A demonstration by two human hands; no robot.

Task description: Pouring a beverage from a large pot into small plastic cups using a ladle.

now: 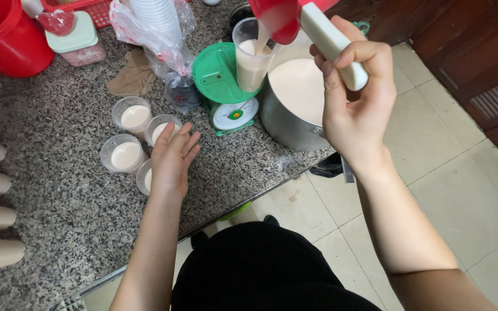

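Here four filled cups (135, 117), one scale (226, 86), one pot (295, 103).

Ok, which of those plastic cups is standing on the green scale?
The tall clear cup under the red ladle; the four short filled cups sit on the granite counter.

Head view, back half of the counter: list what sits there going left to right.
Red bucket → lidded plastic container → brown cloth → bagged stack of cups → green kitchen scale → clear cup on the scale → steel pot of milky liquid → right hand on the ladle's white handle.
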